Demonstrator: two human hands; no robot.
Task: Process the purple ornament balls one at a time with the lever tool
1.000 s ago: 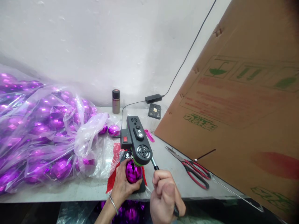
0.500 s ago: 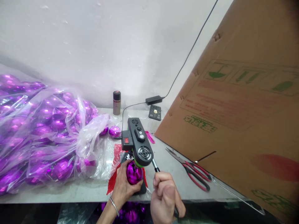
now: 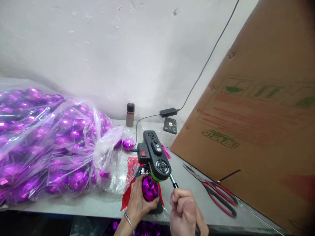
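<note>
My left hand [image 3: 138, 198], with a bangle at the wrist, curls around a shiny purple ball [image 3: 150, 189]. It holds the ball under the head of a small black and green bench drill press [image 3: 157, 157]. The head hides the spot where the ball meets the machine. To the right, my right hand [image 3: 186, 211] is closed around the black grip of the machine's metal lever [image 3: 173, 179]. The machine stands on a piece of red material [image 3: 126, 195].
A clear plastic bag of purple balls [image 3: 61, 144] fills the left side. Behind are a loose purple ball [image 3: 128, 144], a small bottle [image 3: 130, 115] and a power adapter [image 3: 168, 112]. Red-handled scissors [image 3: 216, 193] lie at right, beside a large cardboard box [image 3: 241, 124].
The whole scene has shifted right and slightly down as my head turned. Both hands keep their holds on the ball and the lever, with little visible movement relative to the machine.
</note>
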